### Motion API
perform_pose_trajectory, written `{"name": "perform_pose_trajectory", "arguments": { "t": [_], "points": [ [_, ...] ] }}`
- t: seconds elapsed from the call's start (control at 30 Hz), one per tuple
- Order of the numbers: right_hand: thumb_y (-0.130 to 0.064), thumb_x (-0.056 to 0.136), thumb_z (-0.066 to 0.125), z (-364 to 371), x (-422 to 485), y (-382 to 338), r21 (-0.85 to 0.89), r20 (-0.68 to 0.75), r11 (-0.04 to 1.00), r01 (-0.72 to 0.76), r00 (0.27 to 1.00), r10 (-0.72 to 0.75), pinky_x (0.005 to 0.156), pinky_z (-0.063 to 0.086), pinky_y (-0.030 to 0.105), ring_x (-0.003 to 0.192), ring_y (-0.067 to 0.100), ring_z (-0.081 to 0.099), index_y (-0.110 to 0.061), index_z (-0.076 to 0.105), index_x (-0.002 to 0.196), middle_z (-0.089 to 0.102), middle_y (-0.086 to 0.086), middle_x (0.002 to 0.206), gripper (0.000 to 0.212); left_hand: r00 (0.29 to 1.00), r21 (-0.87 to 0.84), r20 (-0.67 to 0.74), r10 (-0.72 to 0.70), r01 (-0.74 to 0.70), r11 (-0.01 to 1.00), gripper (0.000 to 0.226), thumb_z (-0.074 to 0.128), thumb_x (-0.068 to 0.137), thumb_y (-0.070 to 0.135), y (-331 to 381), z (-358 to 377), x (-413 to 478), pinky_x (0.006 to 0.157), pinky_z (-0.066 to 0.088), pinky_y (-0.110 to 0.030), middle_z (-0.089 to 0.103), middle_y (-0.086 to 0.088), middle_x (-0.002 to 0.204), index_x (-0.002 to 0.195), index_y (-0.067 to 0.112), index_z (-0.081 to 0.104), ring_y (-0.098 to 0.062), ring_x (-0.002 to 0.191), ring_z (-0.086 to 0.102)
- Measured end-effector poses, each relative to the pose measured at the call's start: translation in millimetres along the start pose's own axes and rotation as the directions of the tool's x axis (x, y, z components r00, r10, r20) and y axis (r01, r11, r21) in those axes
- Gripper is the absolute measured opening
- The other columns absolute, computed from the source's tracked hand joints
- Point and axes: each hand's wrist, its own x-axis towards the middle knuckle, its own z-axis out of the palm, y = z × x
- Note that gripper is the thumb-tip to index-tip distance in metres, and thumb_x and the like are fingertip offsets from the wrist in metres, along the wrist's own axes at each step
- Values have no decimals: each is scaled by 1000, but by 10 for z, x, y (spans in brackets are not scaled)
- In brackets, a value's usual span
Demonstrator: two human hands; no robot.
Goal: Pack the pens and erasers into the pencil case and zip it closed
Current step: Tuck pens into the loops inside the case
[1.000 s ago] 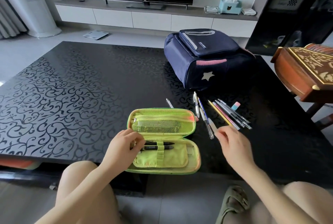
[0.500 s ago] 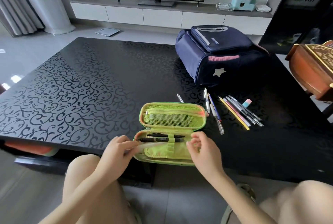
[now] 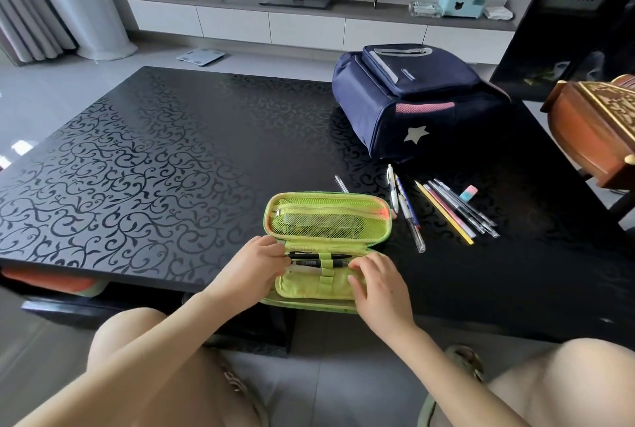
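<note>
A green pencil case [image 3: 326,248] is lying open at the black table's [image 3: 137,158] near edge; two dark pens [image 3: 318,259] are sitting in its loops; the left hand [image 3: 252,268], fingers pinched together, is sliding a white pen [image 3: 304,269] in while the right hand [image 3: 376,284], fingers loosely spread, is pressing the pocket; several loose pens [image 3: 446,210] and an eraser [image 3: 468,193] are waiting to the right; zipping is yet to come.

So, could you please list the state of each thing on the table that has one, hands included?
Pencil case: unzipped, lying open flat.
Mesh pocket: zipped shut.
Two black pens: slotted under the elastic loops.
White pen: partly under a loop, held by left hand.
Right hand: resting on the case, holding nothing visible.
Loose pens and pencils: unpacked on the table.
Eraser: unpacked.
Backpack: closed.
</note>
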Motion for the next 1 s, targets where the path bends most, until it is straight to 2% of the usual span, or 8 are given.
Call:
{"name": "perform_pose_trajectory", "arguments": {
  "t": [0.13, 0.37, 0.43, 0.5, 0.57, 0.73, 0.87, 1.0],
  "points": [
    [-8, 74, 74, -9, -6, 7, 6, 30, 1000, 14, 999, -14, 68, 49, 30, 80, 23, 58, -11, 62, 90, 61, 1, 86, 20, 987, 33, 28, 160, -161, 986, 23, 54, 60, -5, 72, 21, 1, 65, 38, -24, 55, 4, 66, 73, 9, 67, -13, 70, 36],
    [-9, 75, 74, -3, -12, 10, 6, 72, 1000, 8, 997, -9, 64, 43, 24, 79, 20, 58, -13, 68, 95, 60, -1, 85, 21, 988, 11, 9, 151, -151, 988, 31, 64, 60, -6, 82, 116, 32, 70, 49, -28, 59, 3, 71, 86, 10, 68, -19, 70, 53],
    [-13, 77, 73, -30, -10, 10, 10, 96, 1000, 1, 995, -2, 66, 41, 22, 81, 19, 58, -15, 68, 97, 60, -2, 87, 20, 997, -42, 14, 73, -73, 996, 27, 68, 64, -1, 60, 115, 21, 68, 51, -30, 62, 3, 75, 87, 13, 66, -19, 73, 57],
    [-23, 83, 68, -79, 35, 4, 20, 161, 1000, -21, 987, 18, 67, 40, 22, 87, 16, 56, -20, 66, 100, 60, -5, 92, 18, 997, -209, -30, -69, 61, 976, 11, 66, 76, 21, 43, 100, -9, 71, 48, -25, 64, 5, 77, 84, 14, 66, -12, 77, 54],
    [-34, 87, 61, -113, 122, -2, 27, 229, 999, -46, 973, 39, 66, 38, 23, 88, 11, 53, -23, 63, 101, 58, -10, 93, 18, 983, -355, -36, -179, 155, 922, 26, 57, 81, 38, 18, 94, -24, 74, 41, -15, 65, 7, 79, 83, 15, 69, -3, 78, 48],
    [-39, 83, 65, -85, 224, -21, 16, 227, 1000, -18, 974, 14, 56, 29, 15, 71, 9, 47, -24, 60, 90, 49, -15, 77, 17, 988, -323, -85, -130, 96, 941, 13, 58, 84, 18, 25, 135, -5, 71, 40, -16, 63, 3, 78, 82, 12, 70, -5, 77, 44],
    [-34, 83, 66, -28, 198, 10, 52, 229, 998, -24, 973, 12, 60, 36, 23, 68, 8, 47, -30, 64, 96, 52, -12, 78, 14, 991, -266, -127, -26, -9, 964, 18, 54, 86, 13, 14, 196, 83, 69, 44, -21, 63, -2, 77, 78, 8, 69, -11, 78, 47],
    [-31, 82, 68, -6, 217, 26, 113, 224, 992, -58, 974, 31, 55, 30, 14, 64, 6, 44, -35, 69, 98, 48, -11, 73, 16, 992, -250, -127, 20, -52, 967, 11, 61, 77, 3, -21, 251, 139, 70, 46, -22, 64, -2, 76, 74, 8, 69, -13, 78, 52]
  ]
}}
